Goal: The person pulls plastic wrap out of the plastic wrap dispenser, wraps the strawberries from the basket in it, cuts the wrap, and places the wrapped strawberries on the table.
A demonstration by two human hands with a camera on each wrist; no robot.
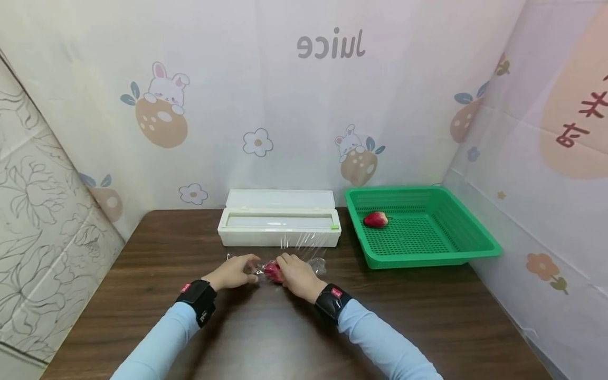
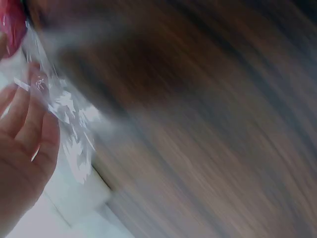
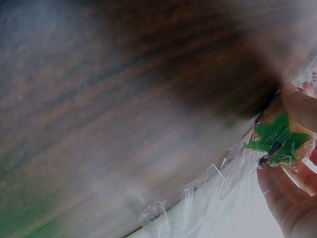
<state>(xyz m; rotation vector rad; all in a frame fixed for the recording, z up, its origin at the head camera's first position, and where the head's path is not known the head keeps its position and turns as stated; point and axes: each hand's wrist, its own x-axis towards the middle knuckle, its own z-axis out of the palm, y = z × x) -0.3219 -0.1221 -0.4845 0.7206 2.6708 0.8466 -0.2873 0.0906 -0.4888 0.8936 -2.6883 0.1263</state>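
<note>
Just in front of the box [image 1: 279,239], the fruit [image 1: 273,271] is partly wrapped in clear film [image 2: 72,129], with film over its green leaves [image 3: 278,139] too. Before the box's right half, the right hand [image 1: 299,277] is clamped on the fruit, thumb on one side of the leafy end and fingers on the other. Before the box's left half, the left hand [image 1: 235,272] has its thumb and fingers apart, fingers against loose film; whether they pinch any of it, one cannot tell. Film also stretches up toward the box. Right of the box, a basket [image 1: 413,260] holds a second fruit [image 1: 376,219].

Wrapping seems the step in hand. It probably goes best with a firm but light right grip, so that fruit and film turn together rather than slip. The left hand would do well to gather the loose end and smooth it flat before folding. Film running toward the box is better held taut, since slack likely clings to itself; hard squeezing might tear it at the leaves.
</note>
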